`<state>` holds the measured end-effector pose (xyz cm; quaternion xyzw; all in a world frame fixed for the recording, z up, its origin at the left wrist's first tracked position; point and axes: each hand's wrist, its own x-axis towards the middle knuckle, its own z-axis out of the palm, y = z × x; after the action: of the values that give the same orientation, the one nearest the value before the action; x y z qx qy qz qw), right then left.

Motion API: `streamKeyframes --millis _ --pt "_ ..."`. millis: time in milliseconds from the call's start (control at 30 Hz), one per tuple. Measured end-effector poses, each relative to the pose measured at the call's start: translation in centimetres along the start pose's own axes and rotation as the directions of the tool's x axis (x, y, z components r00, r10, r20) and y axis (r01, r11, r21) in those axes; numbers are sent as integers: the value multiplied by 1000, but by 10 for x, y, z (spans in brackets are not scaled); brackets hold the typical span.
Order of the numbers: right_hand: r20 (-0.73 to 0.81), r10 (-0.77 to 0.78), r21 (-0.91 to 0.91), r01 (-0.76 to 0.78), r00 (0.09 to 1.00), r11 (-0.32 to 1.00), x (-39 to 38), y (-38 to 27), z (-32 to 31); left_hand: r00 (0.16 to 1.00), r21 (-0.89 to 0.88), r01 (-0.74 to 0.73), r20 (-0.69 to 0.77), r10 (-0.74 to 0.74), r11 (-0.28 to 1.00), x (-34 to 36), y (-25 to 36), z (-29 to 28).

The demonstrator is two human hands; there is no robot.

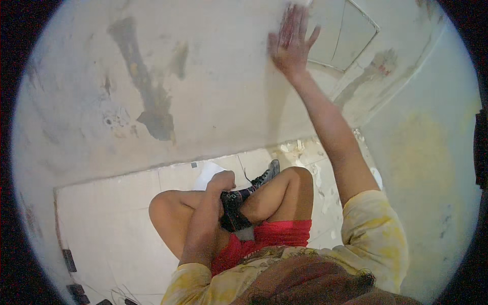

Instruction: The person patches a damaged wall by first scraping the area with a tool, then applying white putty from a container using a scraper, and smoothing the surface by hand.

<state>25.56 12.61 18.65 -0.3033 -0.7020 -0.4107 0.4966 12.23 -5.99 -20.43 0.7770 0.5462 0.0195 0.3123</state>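
My right hand (292, 40) lies spread on the off-white wall (218, 61), just left of a square panel (348, 35) with a vertical crack. Pale dust or residue marks its fingers. Low in my lap, my left hand (222, 180) is curled above my crossed shoes (264, 175), against a white sheet (207, 174); whether it grips that sheet is unclear.
I sit on a tiled floor (112, 229) in a corner, with another wall (422, 168) to my right. Pale debris (295, 147) lies along the skirting edge. Dark blocks (69, 260) and thin wires (122, 295) lie at lower left. Grey patches mark the wall.
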Motion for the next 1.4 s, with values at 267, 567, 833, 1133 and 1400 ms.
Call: streamKeyframes --millis 267,567,833,1133,1400 --pt "-45 45 -165 -52 998 985 100 9 -18 998 34 -33 52 31 999 -1 6 13" --pt "157 21 108 -38 987 993 -57 -51 14 996 34 22 86 -25 999 11 -5 4" --pt "378 63 7 -71 924 997 -148 -50 10 972 4 106 211 -105 994 -12 17 0" --pt "465 -72 164 -5 882 987 -266 -52 14 997 -24 -14 72 15 1000 22 -14 18" --pt "124 313 222 -334 942 916 -215 20 36 966 41 114 227 -121 993 16 -12 7"
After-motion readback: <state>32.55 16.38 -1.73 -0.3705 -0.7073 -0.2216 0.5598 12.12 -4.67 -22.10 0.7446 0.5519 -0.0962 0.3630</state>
